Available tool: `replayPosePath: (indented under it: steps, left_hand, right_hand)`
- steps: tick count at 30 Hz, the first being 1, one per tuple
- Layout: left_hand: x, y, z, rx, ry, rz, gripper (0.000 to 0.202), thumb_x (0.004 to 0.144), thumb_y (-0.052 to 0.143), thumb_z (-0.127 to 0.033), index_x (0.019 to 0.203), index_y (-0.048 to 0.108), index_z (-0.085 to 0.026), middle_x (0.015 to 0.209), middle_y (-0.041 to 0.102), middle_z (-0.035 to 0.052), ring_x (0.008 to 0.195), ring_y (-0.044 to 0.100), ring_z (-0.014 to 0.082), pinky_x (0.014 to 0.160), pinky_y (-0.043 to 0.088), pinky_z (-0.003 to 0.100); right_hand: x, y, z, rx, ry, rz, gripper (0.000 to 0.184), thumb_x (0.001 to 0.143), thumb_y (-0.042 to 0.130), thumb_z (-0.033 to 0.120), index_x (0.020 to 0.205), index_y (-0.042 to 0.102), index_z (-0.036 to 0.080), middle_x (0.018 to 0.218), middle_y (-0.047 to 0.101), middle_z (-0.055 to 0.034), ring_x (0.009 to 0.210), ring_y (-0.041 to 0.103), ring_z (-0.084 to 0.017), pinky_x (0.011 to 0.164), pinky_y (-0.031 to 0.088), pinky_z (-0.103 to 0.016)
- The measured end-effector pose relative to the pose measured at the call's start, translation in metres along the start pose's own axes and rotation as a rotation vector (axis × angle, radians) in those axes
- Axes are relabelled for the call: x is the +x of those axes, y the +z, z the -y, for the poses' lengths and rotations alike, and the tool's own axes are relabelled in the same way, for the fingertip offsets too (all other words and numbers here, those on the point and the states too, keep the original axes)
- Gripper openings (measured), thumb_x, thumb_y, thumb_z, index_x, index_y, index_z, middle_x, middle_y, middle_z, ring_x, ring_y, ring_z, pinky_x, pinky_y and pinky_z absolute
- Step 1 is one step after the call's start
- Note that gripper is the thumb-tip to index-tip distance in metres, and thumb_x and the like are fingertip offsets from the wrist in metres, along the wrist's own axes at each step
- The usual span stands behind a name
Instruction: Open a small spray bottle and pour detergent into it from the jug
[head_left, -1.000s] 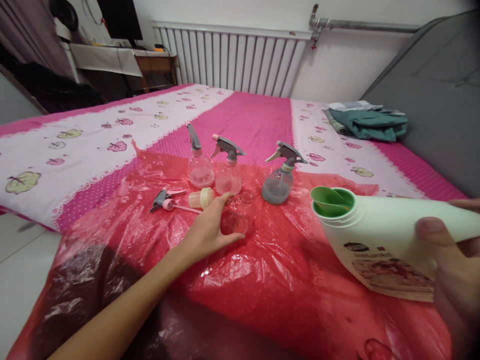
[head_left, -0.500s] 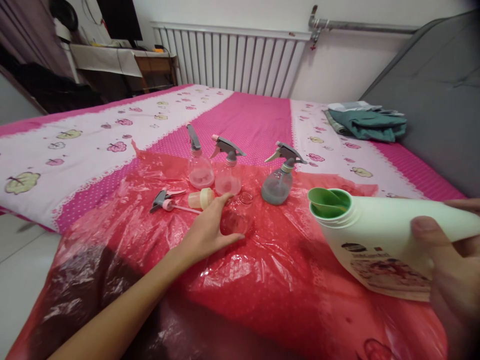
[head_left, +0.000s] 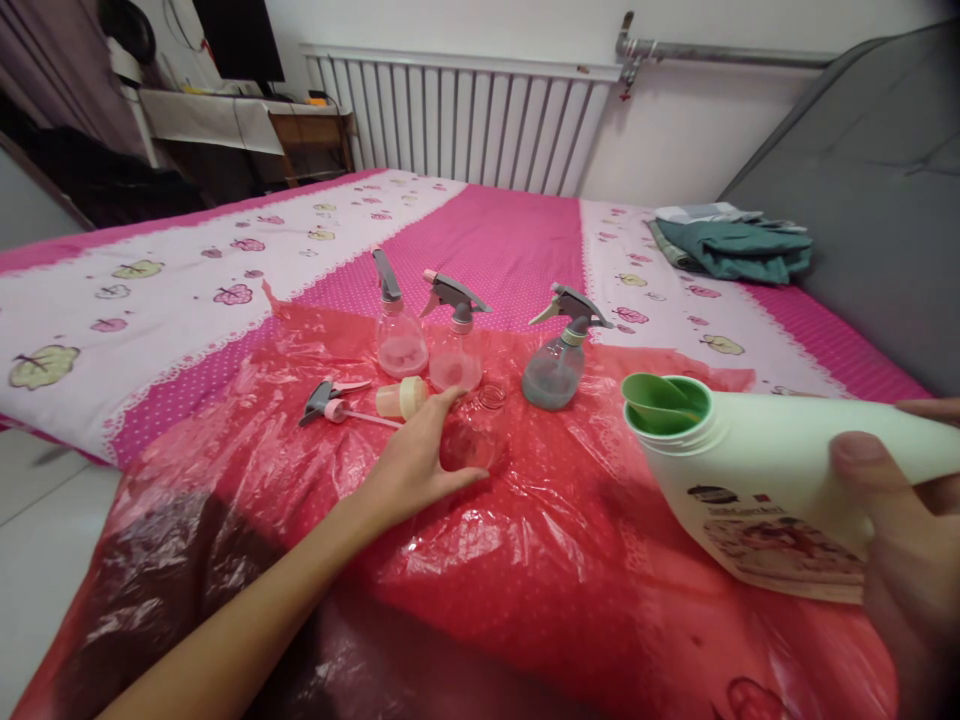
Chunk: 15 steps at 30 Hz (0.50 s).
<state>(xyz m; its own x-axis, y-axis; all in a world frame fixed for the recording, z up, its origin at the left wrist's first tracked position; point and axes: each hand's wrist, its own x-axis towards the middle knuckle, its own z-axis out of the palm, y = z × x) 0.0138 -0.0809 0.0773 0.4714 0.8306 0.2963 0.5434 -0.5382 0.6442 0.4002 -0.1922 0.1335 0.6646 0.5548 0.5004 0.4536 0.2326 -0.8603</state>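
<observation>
My left hand (head_left: 411,460) is wrapped round a small clear open-necked bottle (head_left: 474,428) standing on the red plastic sheet (head_left: 525,560). At the lower right, my right hand (head_left: 896,540) grips a large white bottle (head_left: 757,480) with a green open spout, tilted on its side with the spout pointing left. A loose spray head (head_left: 334,398) with its tube and a cream cap (head_left: 403,397) lie just left of my left hand. Three small spray bottles (head_left: 401,335), (head_left: 457,350), (head_left: 559,365) stand behind.
The red sheet covers the near part of a bed with a pink and white cover (head_left: 480,230). Folded teal clothes (head_left: 739,250) lie at the back right by a grey headboard (head_left: 877,200). A radiator (head_left: 465,120) lines the far wall.
The white bottle dipped slightly and came back. My left hand has stayed on the clear bottle.
</observation>
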Motion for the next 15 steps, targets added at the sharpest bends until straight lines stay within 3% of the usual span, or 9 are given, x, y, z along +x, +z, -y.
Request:
replayPosePath:
  steps: [15]
  left_hand:
    - [0.0003, -0.0005, -0.0014, -0.001, -0.005, 0.002, 0.089, 0.087, 0.088, -0.036, 0.160, 0.038, -0.023, 0.159, 0.059, 0.0190, 0.148, 0.061, 0.0445, 0.122, 0.053, 0.064]
  right_hand:
    - [0.0002, 0.0005, 0.0020, 0.009, -0.003, 0.000, 0.094, 0.052, 0.100, 0.071, 0.120, 0.057, 0.022, 0.114, 0.059, -0.0059, 0.098, 0.058, -0.019, 0.078, 0.049, -0.032]
